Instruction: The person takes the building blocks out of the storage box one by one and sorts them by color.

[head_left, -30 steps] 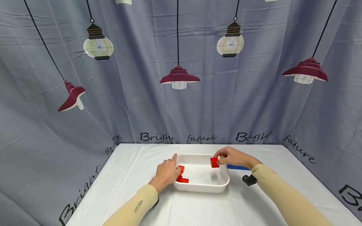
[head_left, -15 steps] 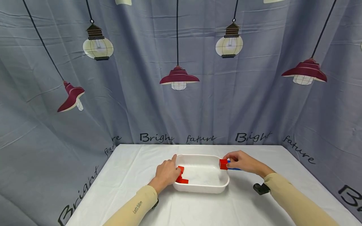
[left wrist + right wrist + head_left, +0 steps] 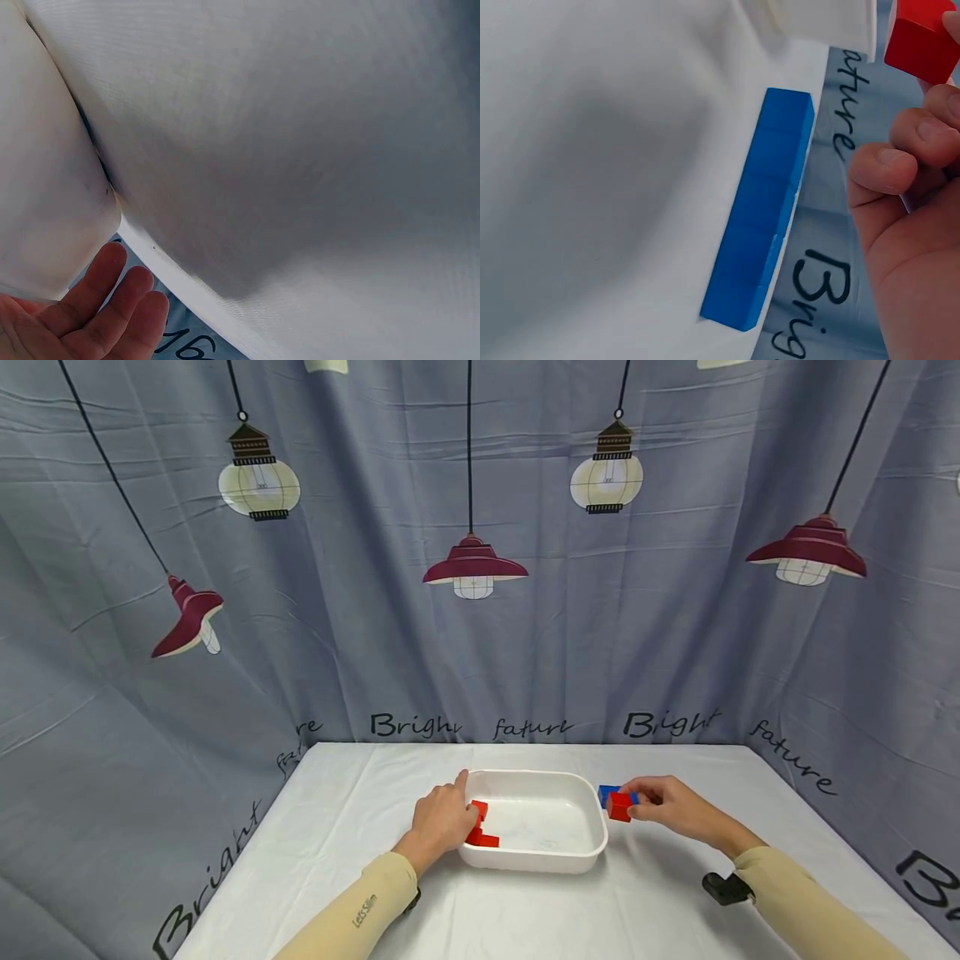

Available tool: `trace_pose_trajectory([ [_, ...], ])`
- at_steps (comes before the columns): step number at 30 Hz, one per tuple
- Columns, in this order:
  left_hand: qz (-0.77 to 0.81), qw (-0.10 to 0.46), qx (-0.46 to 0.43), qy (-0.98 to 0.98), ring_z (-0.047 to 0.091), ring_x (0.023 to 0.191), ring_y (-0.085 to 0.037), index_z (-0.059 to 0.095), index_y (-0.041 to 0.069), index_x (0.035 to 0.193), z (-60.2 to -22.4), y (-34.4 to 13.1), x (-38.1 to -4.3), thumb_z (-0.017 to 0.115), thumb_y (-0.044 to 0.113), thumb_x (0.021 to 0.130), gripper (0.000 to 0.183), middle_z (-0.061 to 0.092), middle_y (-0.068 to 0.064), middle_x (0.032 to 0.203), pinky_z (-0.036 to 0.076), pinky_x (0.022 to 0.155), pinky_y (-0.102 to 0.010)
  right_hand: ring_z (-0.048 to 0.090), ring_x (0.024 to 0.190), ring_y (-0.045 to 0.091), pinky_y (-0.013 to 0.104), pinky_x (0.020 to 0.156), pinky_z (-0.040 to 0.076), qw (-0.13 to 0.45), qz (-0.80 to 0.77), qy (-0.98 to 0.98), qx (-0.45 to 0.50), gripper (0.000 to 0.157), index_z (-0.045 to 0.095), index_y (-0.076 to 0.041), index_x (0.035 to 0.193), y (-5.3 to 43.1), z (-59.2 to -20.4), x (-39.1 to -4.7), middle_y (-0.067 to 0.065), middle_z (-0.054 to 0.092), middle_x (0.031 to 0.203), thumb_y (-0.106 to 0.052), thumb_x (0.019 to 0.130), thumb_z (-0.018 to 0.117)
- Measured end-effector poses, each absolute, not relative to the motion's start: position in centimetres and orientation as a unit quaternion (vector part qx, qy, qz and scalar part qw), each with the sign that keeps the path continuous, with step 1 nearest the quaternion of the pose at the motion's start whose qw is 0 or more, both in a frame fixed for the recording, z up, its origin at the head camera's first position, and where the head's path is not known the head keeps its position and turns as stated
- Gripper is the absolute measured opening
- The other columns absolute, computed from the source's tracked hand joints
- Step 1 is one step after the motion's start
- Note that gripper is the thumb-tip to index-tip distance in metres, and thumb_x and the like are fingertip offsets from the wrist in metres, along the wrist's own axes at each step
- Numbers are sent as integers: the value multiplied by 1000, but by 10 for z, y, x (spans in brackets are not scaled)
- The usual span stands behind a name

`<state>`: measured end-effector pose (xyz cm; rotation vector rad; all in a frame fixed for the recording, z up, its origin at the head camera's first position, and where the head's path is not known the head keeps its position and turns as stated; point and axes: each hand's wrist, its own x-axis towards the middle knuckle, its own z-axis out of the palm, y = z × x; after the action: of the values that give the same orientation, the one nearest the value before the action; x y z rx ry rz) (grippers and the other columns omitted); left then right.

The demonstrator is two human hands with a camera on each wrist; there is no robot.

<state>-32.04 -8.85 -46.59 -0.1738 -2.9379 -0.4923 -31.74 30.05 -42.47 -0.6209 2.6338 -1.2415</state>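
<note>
A white tub (image 3: 532,860) stands on the table, and my left hand (image 3: 442,817) grips its left wall, thumb on the inner side. In the left wrist view, several fingers (image 3: 105,307) show beneath the tub's outer wall (image 3: 52,172). Several red blocks (image 3: 489,842) lie inside at the left end, partly hidden by that hand. Just right of the tub, my right hand (image 3: 675,810) pinches a red cube (image 3: 619,807) between thumb and fingers. Behind it a row of blue cubes (image 3: 757,210) lies on the cloth, mostly covered by the hand in the head view.
White cloth (image 3: 420,918) covers the table. A grey-blue curtain (image 3: 480,652) printed with lamps and lettering hangs along the back and sides. A dark wrist device (image 3: 727,888) sits by the right sleeve.
My right hand has carried the red cube rightward from over the tub, past its right rim, to in front of the blue row. The left hand has stayed on the tub.
</note>
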Motion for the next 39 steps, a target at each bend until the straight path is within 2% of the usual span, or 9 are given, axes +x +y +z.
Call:
trace_pose_trajectory([
  [9, -163, 77, -54, -982, 66, 109, -29, 44, 8, 151, -465, -89, -320, 58, 31, 93, 64, 69, -13, 122, 55, 88, -48, 53, 75, 15, 26, 62, 43, 82, -432, 883, -165, 35, 64, -1, 122, 308, -445, -315, 5, 52, 80, -16, 91, 70],
  [17, -164, 70, -53, -983, 65, 110, -28, 43, 9, 152, -464, -88, -320, 57, 32, 94, 64, 69, -12, 123, 55, 89, -48, 50, 70, 12, 25, 59, 39, 79, -415, 887, -186, 31, 66, -3, 116, 309, -460, -314, 3, 51, 79, -14, 87, 72],
  [23, -167, 66, -51, -982, 65, 112, -28, 42, 10, 152, -465, -88, -320, 57, 32, 94, 64, 68, -12, 126, 54, 92, -48, 49, 71, 13, 23, 60, 37, 95, -411, 889, -179, 30, 67, -4, 114, 309, -472, -315, 2, 50, 80, -15, 87, 72],
  [31, -168, 93, -71, -979, 68, 108, -29, 46, 6, 149, -466, -90, -319, 57, 31, 94, 62, 70, -15, 122, 56, 85, -48, 49, 69, 12, 22, 59, 38, 122, -417, 883, -178, 33, 68, -4, 114, 307, -485, -316, 1, 50, 77, -18, 85, 76],
  [39, -171, 84, -66, -980, 67, 109, -29, 45, 7, 150, -466, -91, -320, 58, 31, 94, 63, 70, -14, 122, 55, 87, -48, 50, 69, 14, 24, 60, 38, 138, -423, 880, -167, 39, 67, -3, 119, 306, -485, -316, 2, 52, 78, -22, 86, 77],
])
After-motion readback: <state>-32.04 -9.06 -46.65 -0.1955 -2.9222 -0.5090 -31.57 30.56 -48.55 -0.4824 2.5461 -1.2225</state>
